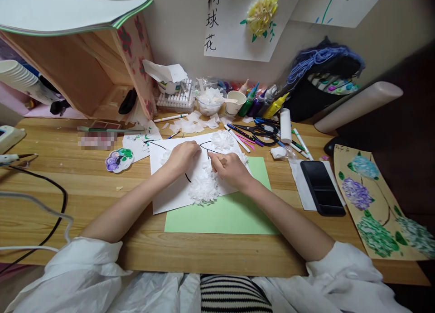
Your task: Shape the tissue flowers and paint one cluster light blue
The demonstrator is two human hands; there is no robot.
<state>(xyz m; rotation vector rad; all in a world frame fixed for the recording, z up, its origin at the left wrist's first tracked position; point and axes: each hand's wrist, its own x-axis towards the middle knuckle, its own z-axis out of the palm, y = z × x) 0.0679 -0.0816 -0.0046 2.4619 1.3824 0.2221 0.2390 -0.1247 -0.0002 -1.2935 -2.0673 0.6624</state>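
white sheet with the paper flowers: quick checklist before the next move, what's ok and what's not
1. White sheet squared with the green sheet: not ok, it lies askew over it.
2. Left hand and right hand both over the white sheet: ok.
3. Fluffy white flower stuck down firmly: cannot tell.
4. What the fingertips hold: cannot tell, too small.
5. Black scissors off the white sheet: ok, among the pens.
6. Phone apart from both sheets: ok.

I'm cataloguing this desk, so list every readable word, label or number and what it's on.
"绣球花": white sheet on the wall; top character blurred.
Tan sheet, upper corner: writing too small to read.
Pixelated patch: unreadable.
No other text is legible.
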